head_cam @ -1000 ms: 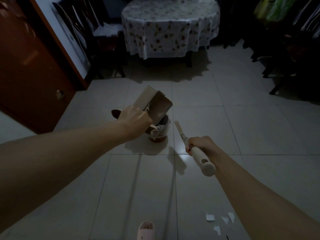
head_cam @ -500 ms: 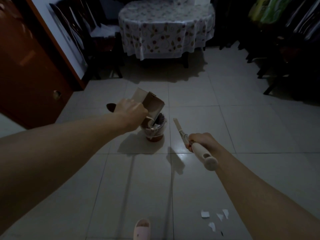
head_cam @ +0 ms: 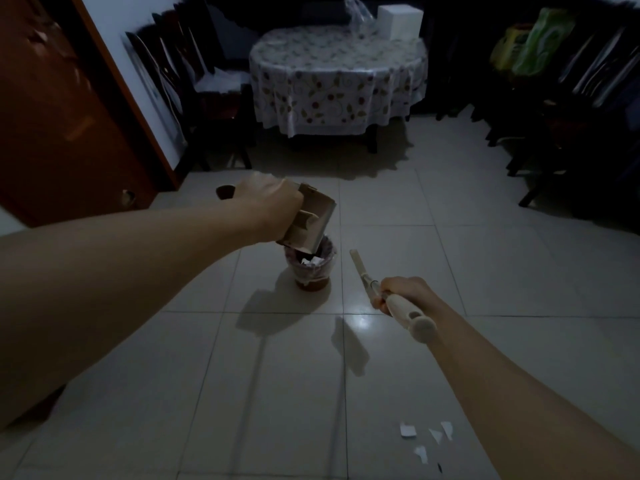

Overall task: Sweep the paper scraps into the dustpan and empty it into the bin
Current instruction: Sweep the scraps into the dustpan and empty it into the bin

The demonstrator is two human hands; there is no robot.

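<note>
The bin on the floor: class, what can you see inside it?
Inside the bin a plastic liner and white paper scraps show. The dustpan, gripped and tipped by the left hand, covers the far part of the opening; the bottom is hidden.

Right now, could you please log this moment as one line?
left hand: tips dustpan over bin | right hand: holds broom | scraps: on floor

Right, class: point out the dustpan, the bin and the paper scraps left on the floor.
dustpan (head_cam: 313, 220): head view, on its tilted back panel.
bin (head_cam: 320, 268): head view, on its plastic-lined rim.
paper scraps (head_cam: 407, 430): head view, on the largest white piece.
</note>
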